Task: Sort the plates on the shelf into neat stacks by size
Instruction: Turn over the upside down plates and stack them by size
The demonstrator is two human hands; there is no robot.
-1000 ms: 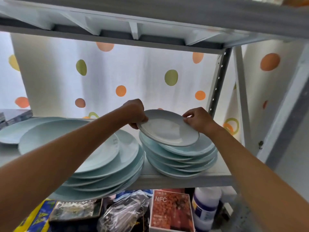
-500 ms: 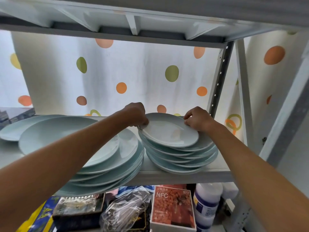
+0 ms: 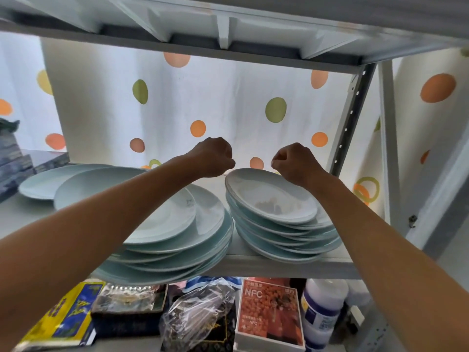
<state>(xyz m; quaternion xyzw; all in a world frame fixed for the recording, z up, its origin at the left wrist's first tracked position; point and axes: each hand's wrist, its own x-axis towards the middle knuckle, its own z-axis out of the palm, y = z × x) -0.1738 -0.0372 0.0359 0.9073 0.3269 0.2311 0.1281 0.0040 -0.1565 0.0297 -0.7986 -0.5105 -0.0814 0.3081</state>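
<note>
A person's left hand (image 3: 212, 156) and right hand (image 3: 294, 161) are hovering with fingers curled into loose fists, gripping nothing, just above the small pale-blue plate (image 3: 270, 195); that plate is sitting atop the stack of small plates (image 3: 284, 235) at the right of the white metal shelf (image 3: 291, 268); the stack of larger plates (image 3: 177, 240) is leaning unevenly just beside it.

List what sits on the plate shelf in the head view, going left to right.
Dark blue stacked boxes → single pale blue plate lying flat → sprawling pile of large pale blue plates → stack of smaller pale blue plates → grey perforated shelf upright.
</note>
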